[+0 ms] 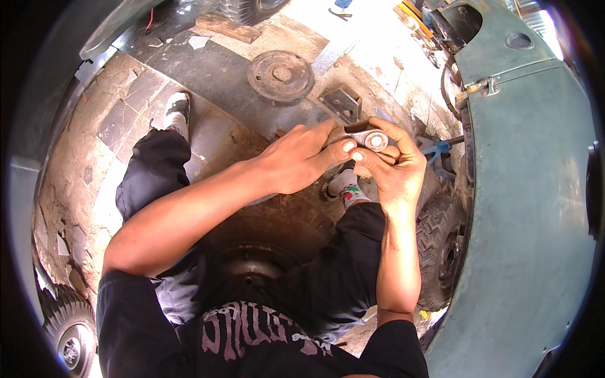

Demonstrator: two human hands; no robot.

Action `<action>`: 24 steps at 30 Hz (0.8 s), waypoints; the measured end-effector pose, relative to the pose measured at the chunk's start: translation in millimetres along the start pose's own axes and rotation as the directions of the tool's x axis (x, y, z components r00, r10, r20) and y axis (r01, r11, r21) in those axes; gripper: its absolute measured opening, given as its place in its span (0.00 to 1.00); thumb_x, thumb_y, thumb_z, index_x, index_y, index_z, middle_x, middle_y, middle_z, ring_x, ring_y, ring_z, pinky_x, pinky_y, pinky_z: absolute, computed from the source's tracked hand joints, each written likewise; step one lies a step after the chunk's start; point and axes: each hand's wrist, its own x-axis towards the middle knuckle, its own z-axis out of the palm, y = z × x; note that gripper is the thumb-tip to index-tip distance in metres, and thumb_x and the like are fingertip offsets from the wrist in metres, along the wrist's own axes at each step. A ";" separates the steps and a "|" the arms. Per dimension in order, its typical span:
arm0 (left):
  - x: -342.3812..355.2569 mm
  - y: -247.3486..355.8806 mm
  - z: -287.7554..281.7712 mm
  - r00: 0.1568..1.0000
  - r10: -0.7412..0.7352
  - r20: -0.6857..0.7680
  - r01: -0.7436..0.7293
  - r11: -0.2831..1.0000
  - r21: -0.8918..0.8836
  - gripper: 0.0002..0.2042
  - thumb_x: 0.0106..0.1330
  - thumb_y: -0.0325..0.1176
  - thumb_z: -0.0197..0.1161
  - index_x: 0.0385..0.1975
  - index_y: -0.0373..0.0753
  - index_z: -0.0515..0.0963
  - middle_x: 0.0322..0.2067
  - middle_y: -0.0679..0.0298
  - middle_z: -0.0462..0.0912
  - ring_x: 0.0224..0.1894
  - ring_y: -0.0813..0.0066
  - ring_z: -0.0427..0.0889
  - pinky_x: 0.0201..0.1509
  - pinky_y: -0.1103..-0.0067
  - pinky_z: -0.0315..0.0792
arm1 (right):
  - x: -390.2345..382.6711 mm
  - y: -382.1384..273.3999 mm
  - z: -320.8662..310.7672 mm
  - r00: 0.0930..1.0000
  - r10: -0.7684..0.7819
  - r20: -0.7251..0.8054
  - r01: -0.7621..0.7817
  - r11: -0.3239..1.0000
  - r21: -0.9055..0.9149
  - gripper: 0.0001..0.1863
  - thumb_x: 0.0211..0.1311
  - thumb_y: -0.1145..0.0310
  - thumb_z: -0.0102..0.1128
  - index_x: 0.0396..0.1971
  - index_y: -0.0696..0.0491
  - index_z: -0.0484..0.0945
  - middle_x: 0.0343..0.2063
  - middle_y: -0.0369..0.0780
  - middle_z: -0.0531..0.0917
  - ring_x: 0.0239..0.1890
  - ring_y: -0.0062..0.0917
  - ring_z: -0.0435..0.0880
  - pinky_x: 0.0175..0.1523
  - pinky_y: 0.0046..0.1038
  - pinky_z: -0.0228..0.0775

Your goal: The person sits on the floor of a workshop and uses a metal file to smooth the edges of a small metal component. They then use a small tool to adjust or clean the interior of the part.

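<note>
In front of me I hold a small metal part with a round end (376,141) and a narrower neck, its exact kind unclear. The pale disc in that round end faces up toward me. My left hand (296,159) pinches the neck side between thumb and fingers. Curled about the round end is my right hand (398,169), its thumb pressed close to the left thumb. The palm side of the left hand is hidden. Just beyond the hands, a box-like metal bracket (341,103) lies on the floor.
A rusty round disc (281,75) lies on the floor ahead. The green vehicle body (529,164) stands close on my right, with a knobbly tyre (437,252) beside it. Another wheel (74,340) is at lower left. A wooden plank (227,28) and a blue tool (436,150) lie further out.
</note>
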 end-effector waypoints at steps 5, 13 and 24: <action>-1.6 0.8 -0.2 0.999 0.034 0.030 -0.034 0.999 0.008 0.30 0.76 0.60 0.51 0.38 0.30 0.69 0.25 0.43 0.74 0.29 0.48 0.73 0.38 0.60 0.67 | 5.3 7.0 -12.2 0.993 -0.006 0.114 -0.011 0.989 0.147 0.29 0.59 0.85 0.69 0.62 0.60 0.76 0.37 0.41 0.90 0.38 0.17 0.87 0.41 0.19 0.81; -2.9 4.1 -4.4 1.000 0.013 0.007 -0.013 1.000 -0.007 0.32 0.76 0.62 0.49 0.42 0.29 0.71 0.27 0.43 0.77 0.33 0.51 0.76 0.41 0.60 0.70 | 2.5 9.1 -14.2 0.998 -0.026 0.066 0.025 1.000 0.011 0.31 0.58 0.83 0.72 0.63 0.57 0.76 0.36 0.39 0.90 0.31 0.10 0.81 0.31 0.14 0.71; 5.1 2.6 -7.9 0.986 -0.136 -0.098 0.106 0.958 -0.265 0.29 0.78 0.58 0.49 0.50 0.31 0.74 0.29 0.58 0.80 0.30 0.68 0.79 0.37 0.71 0.73 | 9.6 19.3 -46.6 0.993 0.027 -0.117 0.015 0.939 0.344 0.14 0.64 0.78 0.70 0.47 0.59 0.77 0.34 0.36 0.84 0.31 0.16 0.76 0.37 0.19 0.69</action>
